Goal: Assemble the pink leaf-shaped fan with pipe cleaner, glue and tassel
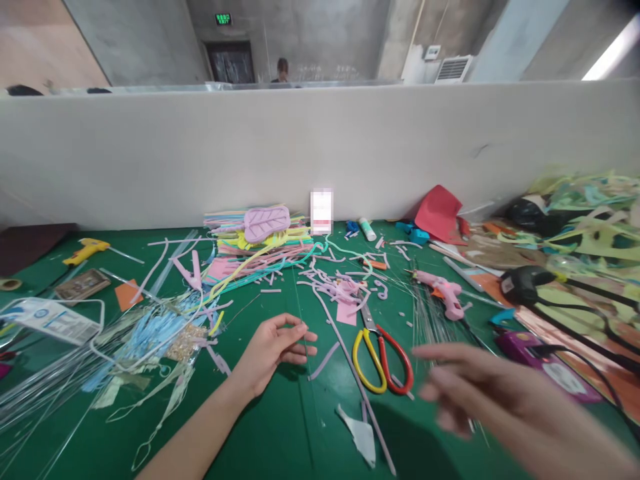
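My left hand (280,350) is above the green table, its thumb and index finger pinched on what looks like a thin strand (306,345); the other fingers are loosely curled. Blurred by motion, my right hand (480,393) hangs at the lower right with fingers apart and nothing visible in them. Between the hands lie scissors (370,360) with one yellow and one red handle. Their blades reach under a heap of lilac pipe cleaner pieces (340,287). A long lilac pipe cleaner (357,383) runs beside the scissors toward the front edge, near a white scrap (361,433).
A pink glue gun (440,293) and clear sticks lie right, near a purple device (547,367) with a cable. Coloured pipe cleaners (265,257) are bundled at the back under a lilac piece (267,223). Left are a yellow glue gun (87,250) and blue strands (165,323). A grey partition (200,153) stands behind.
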`<state>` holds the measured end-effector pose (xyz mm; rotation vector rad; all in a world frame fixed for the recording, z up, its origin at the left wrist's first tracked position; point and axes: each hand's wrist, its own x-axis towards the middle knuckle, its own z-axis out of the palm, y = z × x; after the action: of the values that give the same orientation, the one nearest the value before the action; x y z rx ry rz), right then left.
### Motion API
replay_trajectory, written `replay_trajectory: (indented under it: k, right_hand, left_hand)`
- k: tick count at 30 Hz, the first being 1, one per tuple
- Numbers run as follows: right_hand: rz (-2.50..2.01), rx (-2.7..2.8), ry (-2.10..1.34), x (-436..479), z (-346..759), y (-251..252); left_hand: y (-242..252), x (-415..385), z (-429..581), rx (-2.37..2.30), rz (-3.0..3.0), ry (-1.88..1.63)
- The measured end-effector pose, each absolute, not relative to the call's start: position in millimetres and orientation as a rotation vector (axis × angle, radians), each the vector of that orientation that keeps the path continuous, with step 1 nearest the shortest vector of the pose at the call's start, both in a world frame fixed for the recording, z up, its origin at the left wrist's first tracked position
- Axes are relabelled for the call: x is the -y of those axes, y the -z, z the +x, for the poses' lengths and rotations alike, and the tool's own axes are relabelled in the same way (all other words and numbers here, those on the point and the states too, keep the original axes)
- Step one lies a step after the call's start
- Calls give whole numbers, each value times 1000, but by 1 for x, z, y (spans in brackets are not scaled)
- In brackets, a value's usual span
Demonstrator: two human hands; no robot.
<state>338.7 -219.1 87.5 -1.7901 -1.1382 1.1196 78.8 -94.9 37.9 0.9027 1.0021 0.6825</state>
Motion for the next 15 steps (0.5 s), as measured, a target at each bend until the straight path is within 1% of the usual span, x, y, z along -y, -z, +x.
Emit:
replay_trajectory:
  k: [2,4,6,9,15]
  right_hand:
    - [-1601,1043,-1408,200,292,-72]
    - [-1489,912,-1520,183,255,-54]
    - [-1498,902,-1476,172,234,-40]
    - [-1536,1027,-1390,161,230,-29]
    - [-1453,897,-1647,147,237,-27]
  left_hand:
    - [-38,94,79,-1009,885,-726]
    - [-37,94,79,-1023,879,-770]
    - [-36,93,78,-1042,885,-794]
    - [-34,94,78,-1053,914,-764]
    - [-33,93,77,-1040,951,-722]
